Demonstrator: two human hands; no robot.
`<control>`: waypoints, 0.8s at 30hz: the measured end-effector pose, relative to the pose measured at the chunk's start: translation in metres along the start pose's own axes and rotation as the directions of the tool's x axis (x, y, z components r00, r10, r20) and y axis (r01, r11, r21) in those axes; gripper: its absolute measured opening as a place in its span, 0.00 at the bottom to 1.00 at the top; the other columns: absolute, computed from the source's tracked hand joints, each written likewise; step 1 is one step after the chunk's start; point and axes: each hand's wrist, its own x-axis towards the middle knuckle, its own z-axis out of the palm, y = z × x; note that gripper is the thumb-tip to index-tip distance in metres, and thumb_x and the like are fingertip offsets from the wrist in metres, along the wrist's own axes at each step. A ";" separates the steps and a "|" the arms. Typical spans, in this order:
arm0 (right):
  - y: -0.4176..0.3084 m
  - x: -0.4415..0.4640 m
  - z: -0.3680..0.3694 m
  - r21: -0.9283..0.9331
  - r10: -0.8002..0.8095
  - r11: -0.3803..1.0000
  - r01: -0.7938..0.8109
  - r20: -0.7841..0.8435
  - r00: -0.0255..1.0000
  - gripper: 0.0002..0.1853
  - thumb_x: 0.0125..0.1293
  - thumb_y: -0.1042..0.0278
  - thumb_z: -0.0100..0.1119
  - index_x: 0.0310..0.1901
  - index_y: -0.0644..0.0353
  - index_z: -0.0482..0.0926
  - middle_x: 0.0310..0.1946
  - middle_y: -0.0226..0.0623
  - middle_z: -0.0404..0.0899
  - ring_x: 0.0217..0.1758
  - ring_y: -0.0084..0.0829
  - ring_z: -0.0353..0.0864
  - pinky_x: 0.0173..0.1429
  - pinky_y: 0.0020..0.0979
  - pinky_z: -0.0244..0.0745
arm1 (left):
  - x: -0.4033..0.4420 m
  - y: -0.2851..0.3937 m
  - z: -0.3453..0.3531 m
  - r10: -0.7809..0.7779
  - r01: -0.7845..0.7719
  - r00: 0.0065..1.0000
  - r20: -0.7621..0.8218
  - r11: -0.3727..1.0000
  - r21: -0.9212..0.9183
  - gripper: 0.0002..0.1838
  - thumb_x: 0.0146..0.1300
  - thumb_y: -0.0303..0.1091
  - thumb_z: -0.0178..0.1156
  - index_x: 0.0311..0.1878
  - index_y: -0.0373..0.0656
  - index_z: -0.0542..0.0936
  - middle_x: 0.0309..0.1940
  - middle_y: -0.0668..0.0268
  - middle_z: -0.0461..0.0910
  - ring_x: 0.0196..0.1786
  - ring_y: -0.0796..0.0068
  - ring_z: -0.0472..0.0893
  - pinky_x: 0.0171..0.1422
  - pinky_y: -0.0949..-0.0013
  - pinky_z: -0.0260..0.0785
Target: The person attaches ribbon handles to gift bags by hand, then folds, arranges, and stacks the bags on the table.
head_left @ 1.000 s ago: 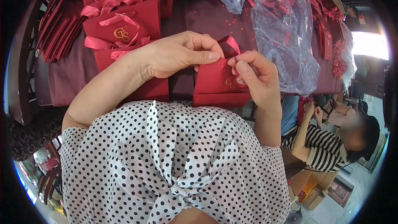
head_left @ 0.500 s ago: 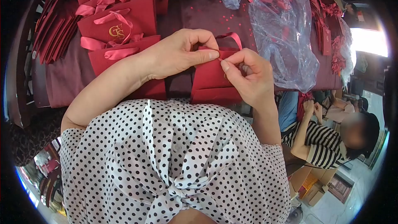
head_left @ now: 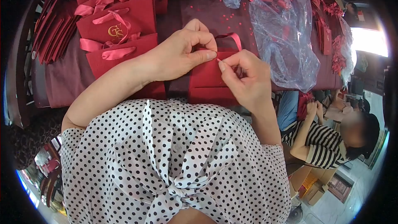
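Note:
A small red paper gift bag [head_left: 207, 79] lies at the table's front edge, with a satin ribbon [head_left: 235, 40] looped above its top edge. My left hand [head_left: 184, 54] reaches over the bag from the left, thumb and index finger pinched at its top edge. What lies between those fingertips is mostly hidden; it appears to be the ribbon. My right hand [head_left: 247, 76] is closed at the bag's right side, and a bit of pink ribbon shows at its thumb and fingertip. The two hands' fingertips are close together but apart.
Left of my arm lie overlapping red bags [head_left: 114, 25] with ribbon handles and gold lettering, beside a stack of folded bags [head_left: 58, 23]. Clear plastic wrapping [head_left: 286, 54] lies to the right. A person in a striped shirt [head_left: 319, 141] sits at the right, near a cardboard box [head_left: 309, 182].
My right hand has shifted slightly left and down, and the left fingertips have drawn back a little. The bag has moved slightly left.

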 end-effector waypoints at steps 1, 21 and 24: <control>-0.001 0.000 0.002 0.001 0.001 1.000 -0.001 0.002 1.000 0.04 0.58 0.78 0.63 0.29 0.62 0.77 0.21 0.26 0.73 0.20 0.16 0.68 0.25 0.23 0.63 | -0.002 0.003 0.003 0.055 -0.050 0.996 -0.063 0.995 0.090 0.04 0.63 0.27 0.59 0.35 0.38 0.74 0.38 0.66 0.64 0.46 0.73 0.66 0.53 0.73 0.59; -0.005 -0.007 0.010 0.059 0.067 0.996 -0.069 0.041 0.997 0.11 0.56 0.68 0.70 0.36 0.61 0.77 0.26 0.37 0.81 0.28 0.28 0.83 0.33 0.27 0.77 | 0.010 0.045 -0.028 0.084 -0.146 0.979 0.188 0.926 0.347 0.04 0.57 0.29 0.61 0.34 0.39 0.79 0.35 0.62 0.68 0.38 0.70 0.73 0.41 0.68 0.66; -0.009 -0.008 0.008 0.089 0.076 0.993 -0.082 0.063 0.995 0.11 0.57 0.68 0.69 0.36 0.61 0.78 0.27 0.38 0.82 0.29 0.27 0.84 0.35 0.26 0.77 | 0.024 0.058 -0.034 0.060 -0.207 0.939 0.338 0.884 0.419 0.05 0.52 0.26 0.63 0.34 0.40 0.81 0.36 0.62 0.68 0.43 0.67 0.74 0.44 0.66 0.68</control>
